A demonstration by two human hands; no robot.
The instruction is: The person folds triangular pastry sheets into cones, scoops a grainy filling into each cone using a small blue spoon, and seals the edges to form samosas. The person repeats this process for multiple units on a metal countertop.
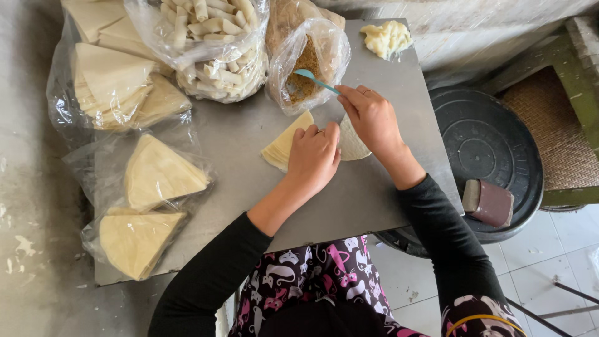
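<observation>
My right hand (372, 116) grips a teal spoon (315, 80) whose bowl reaches into a clear bag of brown crumbly filling (306, 65). My left hand (314, 156) rests fingers-down on a thin pastry sheet (351, 142) lying on the metal tabletop (249, 134). Just left of that hand sits a small stack of wedge-shaped pastry sheets (284, 145). Part of the sheet is hidden under both hands.
Bags of wedge-shaped pastry sheets (156, 175) lie along the left. A bag of rolled pastries (215, 50) stands at the back. A lump of pale dough (387, 39) sits at the far right corner. A black round lid (486, 143) with a brown block (490, 201) sits beside the table.
</observation>
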